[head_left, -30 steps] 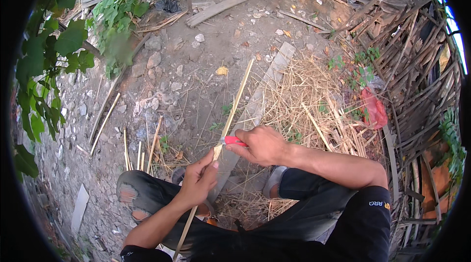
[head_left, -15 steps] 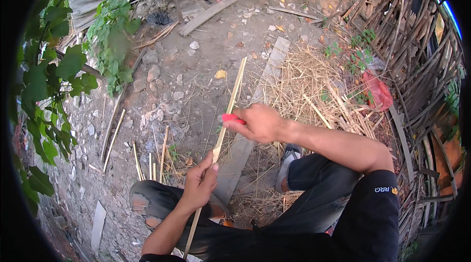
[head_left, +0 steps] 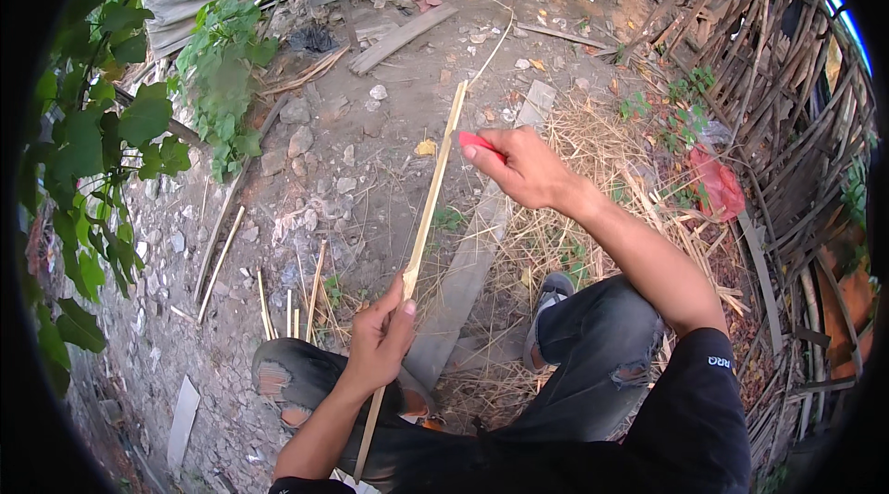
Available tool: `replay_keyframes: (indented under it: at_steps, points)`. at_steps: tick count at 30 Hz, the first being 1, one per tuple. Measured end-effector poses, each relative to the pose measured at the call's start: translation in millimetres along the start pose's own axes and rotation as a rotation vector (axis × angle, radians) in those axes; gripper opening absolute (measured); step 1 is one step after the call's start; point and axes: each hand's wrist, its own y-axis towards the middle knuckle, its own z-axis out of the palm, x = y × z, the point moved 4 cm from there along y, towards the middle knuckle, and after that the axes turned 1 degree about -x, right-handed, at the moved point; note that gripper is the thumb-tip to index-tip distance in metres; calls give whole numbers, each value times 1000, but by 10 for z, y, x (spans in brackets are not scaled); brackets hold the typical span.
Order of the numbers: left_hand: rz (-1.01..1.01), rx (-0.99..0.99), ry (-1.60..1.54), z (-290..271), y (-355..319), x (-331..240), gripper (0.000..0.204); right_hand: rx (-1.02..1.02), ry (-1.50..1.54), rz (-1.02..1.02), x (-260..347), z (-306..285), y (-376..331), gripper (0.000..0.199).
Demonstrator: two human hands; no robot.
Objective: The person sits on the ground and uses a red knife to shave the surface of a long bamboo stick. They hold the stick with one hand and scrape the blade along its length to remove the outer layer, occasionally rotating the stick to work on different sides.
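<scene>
A long, pale bamboo strip [head_left: 433,202] slants up and away from my lap, its far end pointing over the dirt. My left hand [head_left: 381,337] is closed around its lower part, thumb on top, beside a notched or split spot. The strip's tail runs down past my wrist over my leg. My right hand [head_left: 523,165] grips a small red tool [head_left: 482,142] close to the upper part of the strip. Any blade on the tool cannot be made out. A thin curling sliver [head_left: 495,50] shows just beyond the strip's far end.
Straw-like shavings [head_left: 593,151] lie heaped right of a grey plank [head_left: 472,262]. A red plastic bag [head_left: 715,184] and a stick fence [head_left: 759,77] stand farther right. Several thin strips [head_left: 315,290] are by my left knee. Leafy vines [head_left: 93,142] hang at left.
My right hand has moved up and away along the bamboo strip with the red tool. A thin sliver now shows past the far end. My left hand keeps its hold.
</scene>
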Motion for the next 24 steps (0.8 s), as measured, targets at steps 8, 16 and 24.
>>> replay_keyframes:
  at_steps: [8, 16, 24]
  points:
    - [-83, 3, -40, -5, -162, 16, 54, -169, 54, 132, -396, 74, 176, 65]
    - [-28, 66, 84, 3, -212, 44, 51, -279, -10, 250, -1097, -315, -246, 66]
    - [-77, 20, -60, 53, -158, -16, 52, 20, 2, -28, -118, 156, -251, 61]
